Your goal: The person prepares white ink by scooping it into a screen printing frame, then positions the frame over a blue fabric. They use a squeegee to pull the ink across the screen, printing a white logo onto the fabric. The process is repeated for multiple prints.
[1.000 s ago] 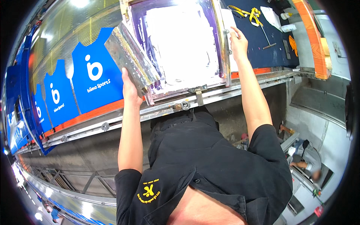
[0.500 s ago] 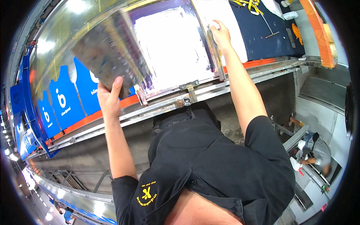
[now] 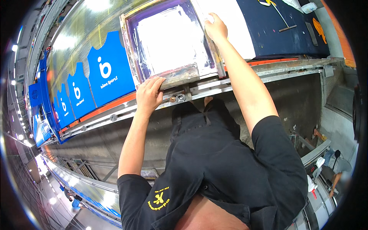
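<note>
A printing screen frame (image 3: 129, 51) with purple inner margins lies on the long table in front of me, its middle covered in white ink (image 3: 166, 40). My left hand (image 3: 150, 94) is closed over the left end of a wide, stained squeegee (image 3: 180, 76) at the near end of the screen. The squeegee's lower edge meets the ink there. My right hand (image 3: 216, 28) is wrapped round the right side bar of the frame; its fingertips are partly hidden.
Several blue shirt panels (image 3: 109, 69) with white prints lie left of the frame. An orange strip and metal rail (image 3: 126, 113) run along the near table edge. Right are a white sheet (image 3: 239, 30), a dark cloth (image 3: 268, 38) and a T-shaped tool (image 3: 287, 28). Another person (image 3: 339, 166) is at lower right.
The squeegee, raised and tilted left of the screen before, now sits on its near end, my left hand moving right with it. The frame's left side and blue panels show more fully.
</note>
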The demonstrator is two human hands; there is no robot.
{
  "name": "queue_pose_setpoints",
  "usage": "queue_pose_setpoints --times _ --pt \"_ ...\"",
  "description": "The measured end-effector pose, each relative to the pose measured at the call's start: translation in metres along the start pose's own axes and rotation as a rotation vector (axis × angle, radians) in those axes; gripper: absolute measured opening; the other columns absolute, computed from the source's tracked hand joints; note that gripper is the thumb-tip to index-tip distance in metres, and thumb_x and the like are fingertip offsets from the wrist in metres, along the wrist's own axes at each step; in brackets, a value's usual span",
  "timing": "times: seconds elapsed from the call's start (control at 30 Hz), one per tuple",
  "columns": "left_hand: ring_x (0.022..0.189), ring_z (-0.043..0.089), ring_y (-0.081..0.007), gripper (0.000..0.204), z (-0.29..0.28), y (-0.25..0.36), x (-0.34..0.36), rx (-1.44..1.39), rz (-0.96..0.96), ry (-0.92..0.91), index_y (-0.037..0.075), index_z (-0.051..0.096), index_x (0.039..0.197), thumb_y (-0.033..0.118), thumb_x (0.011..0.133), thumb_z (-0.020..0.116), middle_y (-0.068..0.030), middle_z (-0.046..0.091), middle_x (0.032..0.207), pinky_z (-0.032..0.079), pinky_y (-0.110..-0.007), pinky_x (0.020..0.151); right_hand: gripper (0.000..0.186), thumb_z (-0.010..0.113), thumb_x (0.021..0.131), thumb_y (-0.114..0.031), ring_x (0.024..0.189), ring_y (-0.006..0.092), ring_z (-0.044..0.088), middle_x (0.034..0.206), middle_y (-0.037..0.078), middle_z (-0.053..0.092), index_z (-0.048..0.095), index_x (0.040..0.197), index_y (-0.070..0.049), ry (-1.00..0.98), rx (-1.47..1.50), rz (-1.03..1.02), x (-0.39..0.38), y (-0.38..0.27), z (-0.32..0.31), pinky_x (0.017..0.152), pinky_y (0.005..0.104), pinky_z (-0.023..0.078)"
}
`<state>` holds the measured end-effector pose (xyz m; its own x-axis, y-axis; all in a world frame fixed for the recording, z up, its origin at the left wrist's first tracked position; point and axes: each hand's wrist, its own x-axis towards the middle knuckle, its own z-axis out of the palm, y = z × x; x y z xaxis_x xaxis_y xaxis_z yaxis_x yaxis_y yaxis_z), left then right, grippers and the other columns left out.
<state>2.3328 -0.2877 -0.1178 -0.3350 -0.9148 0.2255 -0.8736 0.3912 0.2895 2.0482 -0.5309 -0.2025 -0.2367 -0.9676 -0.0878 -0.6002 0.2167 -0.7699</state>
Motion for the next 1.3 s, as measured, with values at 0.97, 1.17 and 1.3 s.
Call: queue_pose_setpoints --times 0.97,1.17,1.3 --pt "0.090 0.074 -0.0347 0.044 -0.017 -0.160 0.274 0.049 -0.131 -0.241 0.017 0.080 0.104 0.054 0.081 0.082 -0.0126 0.077 0.090 0.058 -0.048 0.080 0.046 0.068 0.093 -0.031 0.085 0.0284 0.074 0.092 0.014 0.077 0.067 0.138 -0.020 0.051 -0.048 0.088 -0.009 -0.005 -0.001 0.082 0.0411 0.055" --pt "0.093 0.074 -0.0339 0.042 0.022 -0.179 0.272 0.017 -0.160 -0.138 0.014 0.080 0.103 0.050 0.081 0.085 -0.0095 0.077 0.095 0.058 -0.047 0.081 0.045 0.068 0.093 -0.031 0.082 0.0266 0.072 0.089 0.012 0.076 0.068 0.137 -0.022 0.050 -0.054 0.112 -0.012 -0.011 -0.003 0.081 0.0392 0.055" --pt "0.087 0.074 -0.0312 0.037 0.030 -0.147 0.215 -0.015 -0.083 -0.058 0.012 0.080 0.099 0.043 0.082 0.086 -0.0069 0.077 0.094 0.059 -0.045 0.079 0.046 0.068 0.092 -0.033 0.085 0.0287 0.073 0.091 0.012 0.077 0.068 0.137 -0.022 0.053 -0.055 0.090 -0.011 -0.009 -0.004 0.082 0.0406 0.055"
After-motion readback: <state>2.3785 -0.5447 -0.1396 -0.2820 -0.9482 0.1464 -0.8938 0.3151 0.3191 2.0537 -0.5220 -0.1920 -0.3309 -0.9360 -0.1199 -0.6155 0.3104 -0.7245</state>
